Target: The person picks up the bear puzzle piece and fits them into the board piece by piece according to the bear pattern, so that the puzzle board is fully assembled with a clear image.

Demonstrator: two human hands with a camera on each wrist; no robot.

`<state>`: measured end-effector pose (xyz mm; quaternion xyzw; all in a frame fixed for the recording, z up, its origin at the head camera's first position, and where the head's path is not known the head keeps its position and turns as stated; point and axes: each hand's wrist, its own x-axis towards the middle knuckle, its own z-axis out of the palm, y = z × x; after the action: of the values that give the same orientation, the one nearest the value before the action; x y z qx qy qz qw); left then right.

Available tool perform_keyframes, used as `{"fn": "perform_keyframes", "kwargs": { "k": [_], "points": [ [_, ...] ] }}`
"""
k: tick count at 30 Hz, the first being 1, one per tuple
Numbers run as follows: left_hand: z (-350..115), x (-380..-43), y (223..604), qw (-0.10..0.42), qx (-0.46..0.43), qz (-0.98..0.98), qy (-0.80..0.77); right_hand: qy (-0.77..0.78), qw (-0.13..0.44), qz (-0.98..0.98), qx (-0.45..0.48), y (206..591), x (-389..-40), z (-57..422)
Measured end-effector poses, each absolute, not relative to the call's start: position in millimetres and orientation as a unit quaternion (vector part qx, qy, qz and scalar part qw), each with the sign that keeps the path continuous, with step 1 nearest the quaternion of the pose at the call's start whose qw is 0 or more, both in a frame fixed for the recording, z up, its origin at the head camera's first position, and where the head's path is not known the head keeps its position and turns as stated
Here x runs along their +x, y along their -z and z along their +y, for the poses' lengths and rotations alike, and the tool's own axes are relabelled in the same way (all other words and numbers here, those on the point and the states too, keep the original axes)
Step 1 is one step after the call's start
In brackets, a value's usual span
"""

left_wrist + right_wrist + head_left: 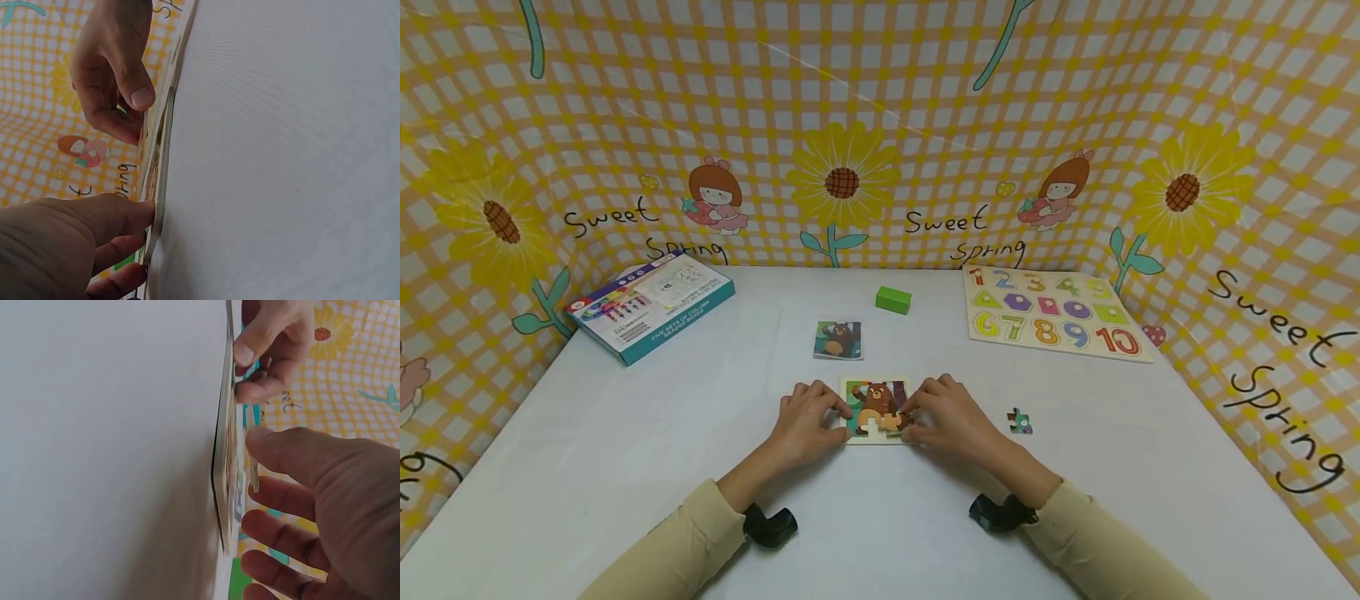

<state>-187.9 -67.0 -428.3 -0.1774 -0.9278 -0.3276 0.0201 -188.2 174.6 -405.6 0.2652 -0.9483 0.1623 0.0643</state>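
A bear jigsaw puzzle in a wooden tray (875, 398) lies flat on the table, with a pale gap at its bottom middle. My left hand (808, 421) holds the tray's left edge with thumb and bent fingers; the thumb (134, 215) lies on the rim. Over the puzzle's lower right, my right hand (953, 421) pinches a thin puzzle piece (253, 453) between thumb and index finger. Seen from the right wrist, that piece is tilted on edge and just above the tray, its other fingers spread. A loose puzzle piece (1019, 421) lies to the right of this hand.
Behind the tray lies a bear picture card (838, 341), with a green block (893, 300) farther back. A boxed bead set (655, 304) is at the back left, and a number-and-shape board (1052, 312) at the back right. Patterned cloth rises around the table (880, 533).
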Motion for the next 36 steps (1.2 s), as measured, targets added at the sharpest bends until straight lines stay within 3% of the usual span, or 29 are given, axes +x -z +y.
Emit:
{"fn": "perform_keyframes", "kwargs": {
  "k": [36],
  "points": [
    [-67,-187,426,0.017,-0.18,-0.929,0.323,-0.125,0.057,-0.955,0.264,406,-190,148]
  ]
}}
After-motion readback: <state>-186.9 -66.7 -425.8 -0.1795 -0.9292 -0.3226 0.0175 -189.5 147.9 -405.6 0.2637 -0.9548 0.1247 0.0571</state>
